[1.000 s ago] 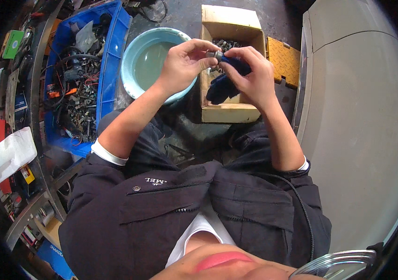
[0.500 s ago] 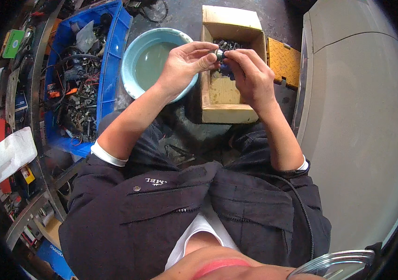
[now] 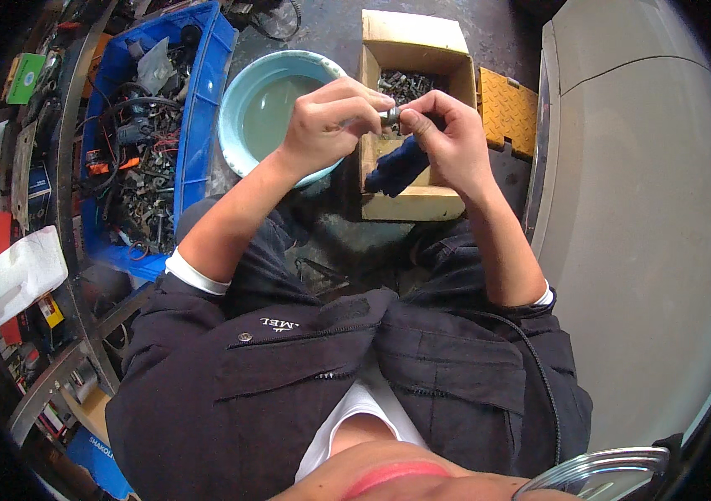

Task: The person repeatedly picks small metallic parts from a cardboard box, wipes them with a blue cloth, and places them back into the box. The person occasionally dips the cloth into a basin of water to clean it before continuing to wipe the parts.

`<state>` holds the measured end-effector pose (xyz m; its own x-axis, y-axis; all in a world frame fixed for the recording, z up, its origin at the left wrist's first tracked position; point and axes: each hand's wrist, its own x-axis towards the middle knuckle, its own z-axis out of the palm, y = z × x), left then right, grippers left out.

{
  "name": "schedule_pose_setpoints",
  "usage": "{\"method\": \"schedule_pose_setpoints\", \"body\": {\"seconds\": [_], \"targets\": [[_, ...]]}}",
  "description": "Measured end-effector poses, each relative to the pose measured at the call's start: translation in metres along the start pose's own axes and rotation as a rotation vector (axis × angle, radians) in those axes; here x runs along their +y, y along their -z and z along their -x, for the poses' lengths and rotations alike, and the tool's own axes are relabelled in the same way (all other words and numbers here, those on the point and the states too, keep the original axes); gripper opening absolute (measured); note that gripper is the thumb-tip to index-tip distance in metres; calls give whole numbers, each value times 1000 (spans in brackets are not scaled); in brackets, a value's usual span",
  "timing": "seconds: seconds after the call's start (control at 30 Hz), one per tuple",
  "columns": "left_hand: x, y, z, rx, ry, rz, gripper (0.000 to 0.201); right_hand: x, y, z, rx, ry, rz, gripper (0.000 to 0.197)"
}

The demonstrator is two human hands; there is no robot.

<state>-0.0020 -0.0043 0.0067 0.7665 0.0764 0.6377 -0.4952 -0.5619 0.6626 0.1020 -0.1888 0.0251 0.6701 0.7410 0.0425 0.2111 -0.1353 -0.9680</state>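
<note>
Above the cardboard box (image 3: 416, 206), my left hand (image 3: 326, 129) pinches a small round metal part (image 3: 392, 114) between thumb and fingers. My right hand (image 3: 456, 144) is closed on a dark blue cloth (image 3: 397, 169), which hangs below it over the box. The right thumb and forefinger meet the metal part's right side, with a fold of the cloth bunched in the grip. Fingers cover much of the part, so its exact kind is hidden. Many small dark metal pieces (image 3: 405, 86) lie in the far end of the box.
A light blue basin (image 3: 229, 125) of cloudy water stands left of the box. Farther left, a blue crate (image 3: 203, 125) holds mixed parts and wires beside a metal-framed shelf (image 3: 63, 167). A yellow treadplate block (image 3: 507, 108) and a large pale panel (image 3: 639, 167) are on the right.
The blue cloth, mostly hidden before, now hangs down and leftward below my right hand. Both hands have shifted slightly, and the fingers have turned around the metal part.
</note>
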Motion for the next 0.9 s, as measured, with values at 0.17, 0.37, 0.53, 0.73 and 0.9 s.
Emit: {"method": "schedule_pose_setpoints", "body": {"seconds": [0.17, 0.37, 0.53, 0.73, 0.9], "targets": [[2, 3, -1, -85, -188, -80, 21, -4, 8, -2, -169, -410, -429, 18], [-1, -12, 2, 41, 207, 148, 26, -9, 4, -1, -43, -340, -385, 14], [-4, -21, 9, 71, 718, 636, 34, -14, 0, -1, 104, 262, 294, 26], [-13, -17, 17, 37, 849, 999, 34, -8, 2, -1, 139, 587, 539, 29], [-6, -17, 12, 99, 810, 922, 34, -7, 1, -2, 129, 609, 638, 23]]}}
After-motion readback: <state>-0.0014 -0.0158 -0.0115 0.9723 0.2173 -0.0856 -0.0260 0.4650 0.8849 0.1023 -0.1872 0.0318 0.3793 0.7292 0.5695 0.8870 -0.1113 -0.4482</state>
